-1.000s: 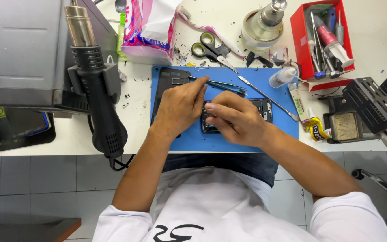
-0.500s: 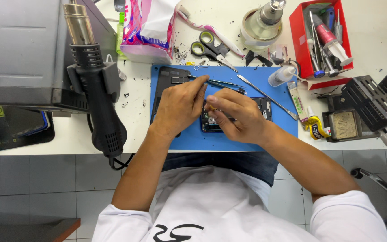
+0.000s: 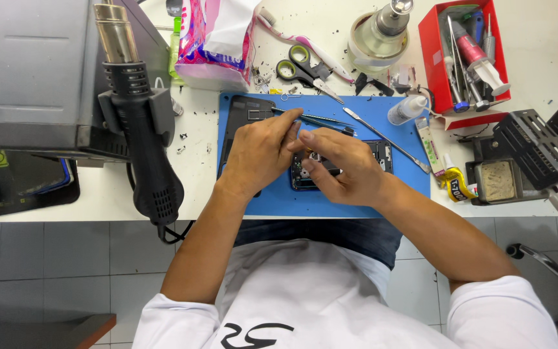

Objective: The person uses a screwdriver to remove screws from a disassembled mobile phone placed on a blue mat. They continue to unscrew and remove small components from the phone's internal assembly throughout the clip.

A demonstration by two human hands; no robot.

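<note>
On the blue mat (image 3: 363,201) near the front edge of the worktop (image 3: 537,39), two hands meet over one opened phone (image 3: 382,158) — a flat dark slab with its insides showing, lying at the middle of the mat. One left hand (image 3: 259,150) rests on the mat with its fingers curled inward, the tips pressed together at the phone's upper edge; what they pinch is too small to tell. One right hand (image 3: 340,167) lies across the phone, fingers bent and closed around something hidden beneath them. One dark back cover (image 3: 243,113) lies flat just left of the hands, partly under the left wrist.

Two thin metal tools lie on the mat: tweezers (image 3: 321,120) just above the fingers, and a long flat pry bar (image 3: 385,139) slanting toward the right edge. One pair of scissors (image 3: 301,70) with yellow-green handles sits beyond the mat. One black heat gun (image 3: 143,148) with a brass-coloured nozzle hangs in a holder on a grey metal box (image 3: 33,64). One red box (image 3: 434,58) holds several tools; one small clear bottle (image 3: 407,110) and one yellow glue tube (image 3: 456,184) lie near it.

White and smooth, the worktop is dotted with small dark specks — below it, grey floor tiles (image 3: 59,258).
</note>
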